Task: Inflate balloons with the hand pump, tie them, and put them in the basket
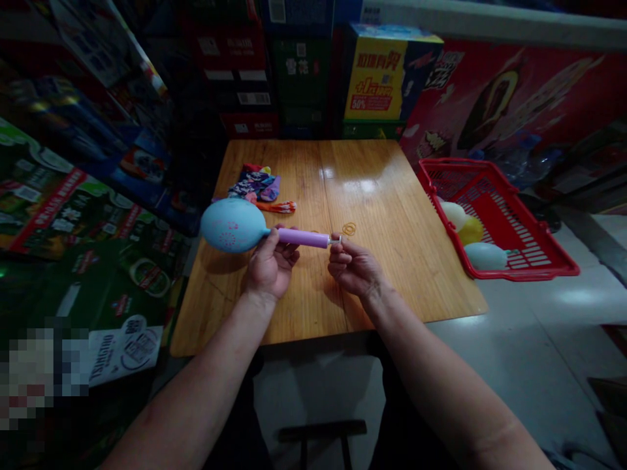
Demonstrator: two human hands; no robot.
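A purple balloon pump (304, 237) lies level between my hands above the wooden table (382, 281). On its left end sits an inflated light blue balloon (233, 225) with pink printing. My left hand (272, 267) is closed around the pump's nozzle end, thumb at the balloon's neck. The fingers of my right hand (356, 266) grip the white plunger handle (336, 241), which is pushed nearly up to the barrel. Behind the balloon lies a pile of uninflated balloons (255, 184) in several colours. A few yellowish rubber bands (349, 228) lie beyond my right hand.
To the right of the table stands a red plastic basket (526, 269) holding inflated balloons (484, 256) in pale and yellow colours. Stacked boxes (377, 78) rise behind the table's far edge. Green cartons (112, 267) line the left side. A dark stool (323, 431) shows below.
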